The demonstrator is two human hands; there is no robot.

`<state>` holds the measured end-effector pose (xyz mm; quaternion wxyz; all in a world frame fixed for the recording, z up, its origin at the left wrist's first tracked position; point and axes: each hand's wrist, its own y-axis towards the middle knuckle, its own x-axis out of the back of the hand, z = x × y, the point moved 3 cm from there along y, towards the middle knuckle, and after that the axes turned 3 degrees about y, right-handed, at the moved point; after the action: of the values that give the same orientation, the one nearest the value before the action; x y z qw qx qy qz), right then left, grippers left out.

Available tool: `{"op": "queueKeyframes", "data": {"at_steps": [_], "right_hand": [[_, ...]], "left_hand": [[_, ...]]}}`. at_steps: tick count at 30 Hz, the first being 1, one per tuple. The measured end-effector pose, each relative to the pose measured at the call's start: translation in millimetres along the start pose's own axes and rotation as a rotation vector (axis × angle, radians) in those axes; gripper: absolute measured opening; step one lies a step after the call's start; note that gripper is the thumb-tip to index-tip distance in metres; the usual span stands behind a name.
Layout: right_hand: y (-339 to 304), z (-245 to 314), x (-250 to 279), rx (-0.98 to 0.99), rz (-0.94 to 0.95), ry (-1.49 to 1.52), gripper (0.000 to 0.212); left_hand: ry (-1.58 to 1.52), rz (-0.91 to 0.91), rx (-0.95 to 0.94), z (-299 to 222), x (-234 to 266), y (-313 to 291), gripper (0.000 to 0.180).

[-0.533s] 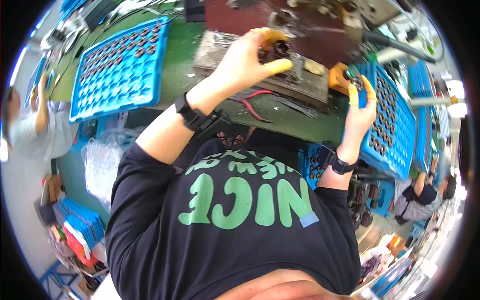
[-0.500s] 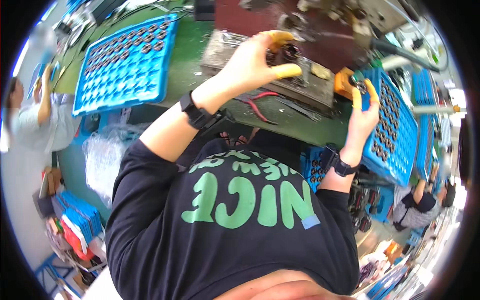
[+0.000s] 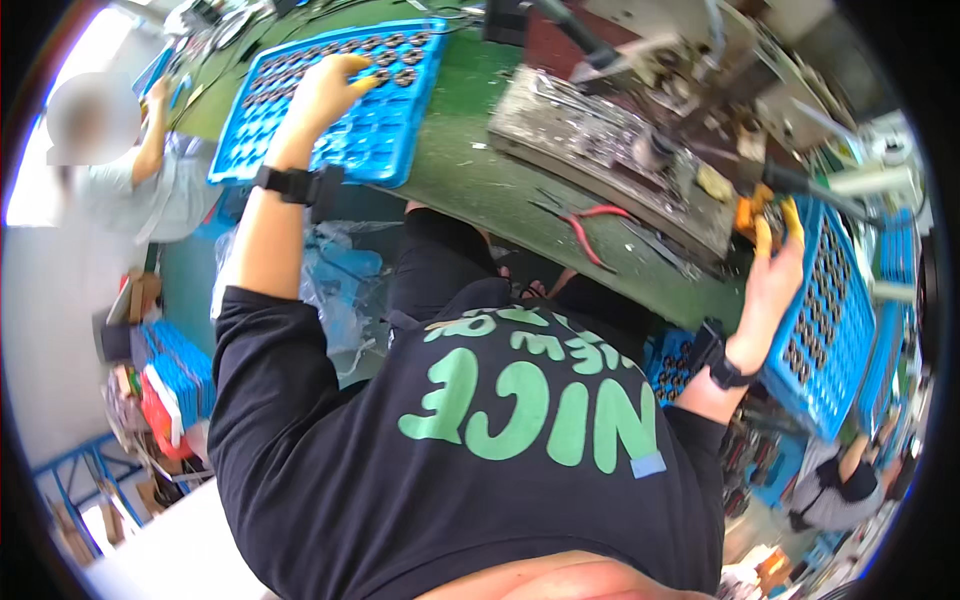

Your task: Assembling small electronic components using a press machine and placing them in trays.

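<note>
My left hand [image 3: 325, 95], with yellow covers on its fingertips, is over the blue tray [image 3: 385, 168] at the left. Its thumb and forefinger close around a small dark ring-shaped part [image 3: 381, 77] in the upper rows. Several like parts fill that tray's far rows; its nearer pockets hold none. On the right, my right hand [image 3: 775, 280], also with yellow fingertip covers, grips another ring-shaped part [image 3: 773, 222] beside an orange block [image 3: 745, 214]. This part is partly hidden by the fingers. A second blue tray [image 3: 842, 385] with rows of such parts lies beside that hand.
The machine's metal base [image 3: 560, 125], strewn with scraps, stands between my hands. Red-handled pliers [image 3: 590, 235] and tweezers [image 3: 660, 248] lie on the green table [image 3: 460, 190] before it. A dark lever [image 3: 575, 35] juts over the base. Co-workers sit at far left and lower right.
My left hand has swung left from the machine to the left tray with a ring-shaped part. My right hand has drawn its part close to the orange block. The view has shifted.
</note>
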<state>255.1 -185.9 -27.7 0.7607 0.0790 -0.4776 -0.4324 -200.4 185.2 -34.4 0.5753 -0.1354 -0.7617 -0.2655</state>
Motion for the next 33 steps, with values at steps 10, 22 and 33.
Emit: {"op": "queueKeyframes", "data": {"at_steps": [10,22,33], "right_hand": [[-35.0,87.4,33.7,0.161,-0.023,0.164,0.045],[-51.7,107.2,25.3,0.000,0.247,0.810,0.046],[-50.7,93.7,22.2,-0.045,0.347,1.128,0.044]], "left_hand": [[-0.084,0.131,-0.011,19.8,-32.2,17.9,0.040],[0.013,-0.041,-0.021,-3.8,-4.2,17.5,0.035],[-0.937,0.009,0.096,-49.7,-9.0,-38.0,0.044]]}}
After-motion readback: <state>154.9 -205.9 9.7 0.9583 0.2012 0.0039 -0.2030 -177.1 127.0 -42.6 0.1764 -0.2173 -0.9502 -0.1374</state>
